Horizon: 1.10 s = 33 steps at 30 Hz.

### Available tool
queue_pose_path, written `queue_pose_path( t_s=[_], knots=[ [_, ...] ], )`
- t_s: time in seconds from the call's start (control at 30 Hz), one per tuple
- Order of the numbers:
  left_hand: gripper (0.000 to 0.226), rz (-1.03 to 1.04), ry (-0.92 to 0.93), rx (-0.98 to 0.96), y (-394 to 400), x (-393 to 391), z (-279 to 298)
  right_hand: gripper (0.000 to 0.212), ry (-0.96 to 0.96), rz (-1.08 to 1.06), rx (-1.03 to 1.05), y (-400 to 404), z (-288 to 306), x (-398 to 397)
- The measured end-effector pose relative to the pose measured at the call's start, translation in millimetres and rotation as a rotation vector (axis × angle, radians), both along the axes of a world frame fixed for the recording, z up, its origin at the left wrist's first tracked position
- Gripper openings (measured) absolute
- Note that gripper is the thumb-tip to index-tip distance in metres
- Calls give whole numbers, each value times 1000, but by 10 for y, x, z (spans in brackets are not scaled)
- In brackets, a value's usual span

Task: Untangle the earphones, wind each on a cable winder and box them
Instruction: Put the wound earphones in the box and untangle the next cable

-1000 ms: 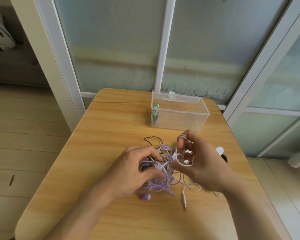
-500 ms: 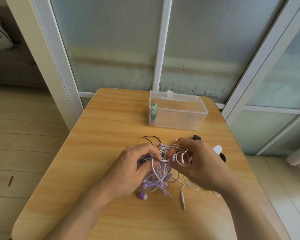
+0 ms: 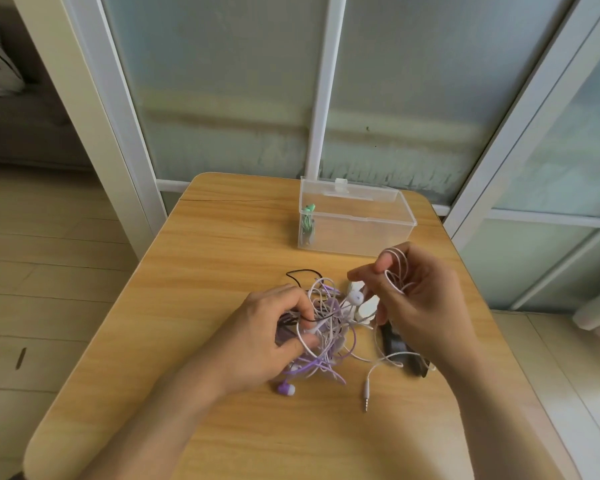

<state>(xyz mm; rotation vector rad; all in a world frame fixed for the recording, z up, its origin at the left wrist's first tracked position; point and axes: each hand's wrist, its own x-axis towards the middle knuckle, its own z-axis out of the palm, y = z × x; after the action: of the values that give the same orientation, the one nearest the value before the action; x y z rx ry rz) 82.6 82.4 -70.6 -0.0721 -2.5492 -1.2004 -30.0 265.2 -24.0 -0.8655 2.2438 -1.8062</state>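
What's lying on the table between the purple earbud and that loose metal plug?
In the head view, bare wood lies between the purple earbud and the metal plug; the purple cable tangle ends just above that stretch.

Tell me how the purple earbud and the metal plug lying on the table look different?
The purple earbud is round and plump; the metal plug is thin and straight like a pin. The purple earbud is purple and hangs off a purple cord; the metal plug is silvery and ends a white cord. The purple earbud lies close under the left hand; the metal plug lies out in the open, touched by neither hand. Both rest on the table at the near edge of the tangle.
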Motion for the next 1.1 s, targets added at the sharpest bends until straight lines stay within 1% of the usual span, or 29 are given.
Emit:
queue_pose_path(
  t_s=[0.07,0.13,0.27,0.33,0.37,0.47,0.53,0.6,0.67,0.73,0.8,0.9,0.97,1.03,1.1],
  knots=[
    [29,4,22,-61,0,-4,0,15,-116,18,-39,16,43,-10],
    [33,37,41,-76,18,-4,-1,11,-217,38,-105,11,62,-5],
    [25,65,89,21,70,-10,25,12,-384,120,-367,-58,17,50],
    [19,54,103,36,71,-6,41,18,-416,173,-409,-99,-46,60],
    [17,55,112,21,68,0,43,22,-384,186,-369,-111,-75,60],
    [12,59,152,-41,78,18,43,29,-182,191,-157,-125,-108,86],
    [13,57,159,-73,77,20,23,27,-112,163,-86,-129,-123,86],
    [19,75,145,-116,62,19,-12,22,-36,151,-1,-132,-115,78],
    [23,88,123,-140,51,13,-33,20,104,182,163,-133,-95,48],
    [22,90,124,-161,48,12,-46,20,188,188,298,-131,-79,21],
    [20,106,149,-166,47,14,-42,22,185,150,312,-123,-65,6],
    [14,127,187,-162,36,20,-21,24,140,148,236,-117,-35,46],
    [10,121,195,-184,22,19,-14,21,85,145,197,-105,-37,63],
    [9,122,209,-208,3,20,-16,19,42,111,181,-101,-50,58],
    [12,136,228,-196,-5,24,-20,20,39,39,179,-112,-55,49]
  ],
)
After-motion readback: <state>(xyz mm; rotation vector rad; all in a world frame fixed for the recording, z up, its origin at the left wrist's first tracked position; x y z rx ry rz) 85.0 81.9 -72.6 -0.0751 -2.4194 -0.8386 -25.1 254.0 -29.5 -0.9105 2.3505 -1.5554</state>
